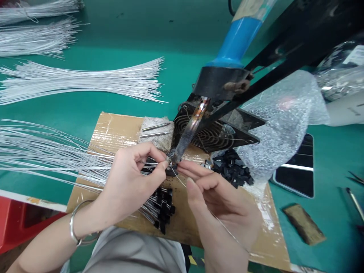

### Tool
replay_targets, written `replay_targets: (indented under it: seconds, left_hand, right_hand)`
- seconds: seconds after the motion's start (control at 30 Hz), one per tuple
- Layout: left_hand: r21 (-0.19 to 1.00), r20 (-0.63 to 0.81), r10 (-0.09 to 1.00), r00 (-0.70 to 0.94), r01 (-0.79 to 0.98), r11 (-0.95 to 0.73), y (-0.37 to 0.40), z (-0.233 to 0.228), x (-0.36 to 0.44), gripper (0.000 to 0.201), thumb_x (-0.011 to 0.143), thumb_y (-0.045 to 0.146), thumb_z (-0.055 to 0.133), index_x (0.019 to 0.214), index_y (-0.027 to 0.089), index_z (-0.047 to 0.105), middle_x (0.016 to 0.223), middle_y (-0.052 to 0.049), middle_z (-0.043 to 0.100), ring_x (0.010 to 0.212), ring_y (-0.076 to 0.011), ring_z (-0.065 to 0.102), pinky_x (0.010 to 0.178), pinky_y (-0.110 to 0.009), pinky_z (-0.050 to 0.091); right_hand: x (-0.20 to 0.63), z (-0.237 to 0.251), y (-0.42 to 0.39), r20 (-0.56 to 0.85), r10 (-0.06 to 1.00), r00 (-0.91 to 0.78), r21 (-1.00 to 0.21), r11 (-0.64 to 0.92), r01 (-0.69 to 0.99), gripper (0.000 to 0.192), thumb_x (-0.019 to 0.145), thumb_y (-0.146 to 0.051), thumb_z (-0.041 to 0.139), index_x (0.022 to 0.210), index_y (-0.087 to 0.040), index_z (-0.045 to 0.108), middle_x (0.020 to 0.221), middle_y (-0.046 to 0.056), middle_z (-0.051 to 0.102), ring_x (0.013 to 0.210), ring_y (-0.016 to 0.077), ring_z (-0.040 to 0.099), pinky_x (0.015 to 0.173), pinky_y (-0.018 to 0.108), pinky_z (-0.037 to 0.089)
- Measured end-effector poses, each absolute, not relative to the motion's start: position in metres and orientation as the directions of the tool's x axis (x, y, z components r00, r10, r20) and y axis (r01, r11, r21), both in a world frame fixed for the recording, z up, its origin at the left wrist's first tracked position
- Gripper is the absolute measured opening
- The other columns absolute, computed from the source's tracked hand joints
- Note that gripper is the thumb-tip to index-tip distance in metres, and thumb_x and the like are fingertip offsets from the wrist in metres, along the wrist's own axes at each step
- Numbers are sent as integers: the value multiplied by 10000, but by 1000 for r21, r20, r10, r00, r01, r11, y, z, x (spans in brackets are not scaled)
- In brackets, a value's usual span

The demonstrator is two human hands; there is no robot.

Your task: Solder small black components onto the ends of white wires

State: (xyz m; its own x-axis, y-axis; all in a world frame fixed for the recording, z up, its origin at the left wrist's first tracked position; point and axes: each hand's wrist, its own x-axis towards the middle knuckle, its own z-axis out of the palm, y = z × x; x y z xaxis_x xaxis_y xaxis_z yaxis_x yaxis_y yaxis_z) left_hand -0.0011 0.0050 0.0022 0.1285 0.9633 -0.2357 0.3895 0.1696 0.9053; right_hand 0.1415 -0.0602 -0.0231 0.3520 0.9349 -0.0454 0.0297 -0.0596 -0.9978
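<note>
My left hand point(132, 178) pinches the end of a thin white wire point(98, 168) between thumb and index finger, just left of the soldering iron's tip. The soldering iron point(184, 138), with a blue handle, hangs tip-down in a black stand. My right hand point(222, 204) has its fingers closed on a thin strand of solder wire point(179, 179), which runs up to the tip and trails back across the palm. Fingers partly hide the point where wire, solder and tip meet. Below my left hand lie wires with black connectors point(165, 206) on their ends.
A cardboard sheet point(113, 131) covers part of the green table. Behind the tip is a black fan point(207, 132); loose black pieces point(231, 167) lie to its right. Bundles of white wires point(85, 81) lie left. Bubble wrap point(284, 113), a phone point(297, 170) and a brown block point(304, 223) sit right.
</note>
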Motion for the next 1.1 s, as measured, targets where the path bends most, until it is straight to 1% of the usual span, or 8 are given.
replay_targets:
  seconds: [0.13, 0.3, 0.43, 0.63, 0.73, 0.83, 1.0, 1.1]
  left_hand:
    - [909, -230, 964, 133, 383, 164, 5, 2, -1, 75, 814, 210, 642, 754, 193, 682, 812, -43, 763, 810, -219, 725, 687, -327, 513]
    - [905, -240, 962, 128, 389, 174, 7, 3, -1, 78, 806, 211, 642, 742, 192, 683, 804, -48, 770, 807, -220, 723, 689, -331, 517]
    - [907, -238, 962, 133, 385, 171, 6, 3, 0, 78, 803, 201, 639, 738, 192, 681, 803, -47, 773, 799, -215, 722, 677, -326, 512]
    - [913, -230, 965, 129, 370, 169, 6, 2, 0, 75, 803, 208, 642, 742, 195, 683, 802, -42, 765, 816, -219, 725, 689, -329, 516]
    - [912, -240, 962, 129, 370, 178, 7, 1, 0, 70, 794, 219, 645, 741, 193, 681, 798, -45, 761, 806, -222, 722, 689, -336, 515]
    - [907, -253, 959, 128, 377, 189, 6, 1, -1, 68, 788, 223, 646, 736, 191, 676, 805, -52, 763, 804, -225, 719, 704, -346, 518]
    - [903, -264, 957, 122, 380, 200, 7, 1, -2, 76, 787, 232, 645, 730, 191, 674, 796, -58, 762, 804, -226, 714, 720, -352, 524]
    - [904, -259, 958, 126, 381, 195, 8, 1, 0, 70, 782, 229, 648, 728, 193, 674, 797, -55, 762, 799, -225, 713, 716, -353, 523]
  right_hand:
    - [141, -23, -61, -29, 936, 351, -999, -41, 27, 237, 955, -180, 691, 728, -211, 629, 1153, 77, 814, 1028, 226, 800, 945, 367, 656]
    - [140, -24, -61, -53, 927, 372, -999, -53, -10, 229, 944, -176, 702, 726, -217, 644, 1150, 74, 814, 1038, 228, 798, 938, 368, 661]
    - [139, -22, -60, -53, 928, 369, -999, -50, -18, 230, 946, -176, 705, 728, -218, 648, 1145, 52, 815, 1025, 201, 800, 940, 327, 655]
    - [141, -25, -59, -21, 934, 358, -999, -36, 35, 239, 942, -167, 706, 717, -213, 637, 1134, 64, 820, 1058, 227, 795, 919, 347, 664]
    - [144, -30, -59, 23, 942, 335, -999, 12, 35, 226, 942, -164, 708, 729, -212, 647, 1137, 68, 822, 1039, 223, 800, 895, 335, 673]
    - [146, -34, -59, 32, 951, 307, -999, 26, 22, 216, 950, -164, 703, 746, -215, 656, 1147, 62, 819, 1067, 208, 793, 917, 312, 665]
    - [145, -34, -59, 17, 950, 313, -999, 6, 36, 220, 944, -185, 705, 734, -213, 645, 1132, 79, 819, 1068, 237, 793, 915, 360, 673]
    - [145, -34, -58, 25, 947, 321, -999, 8, 52, 230, 945, -194, 706, 726, -215, 639, 1107, 79, 823, 1072, 238, 791, 906, 352, 672]
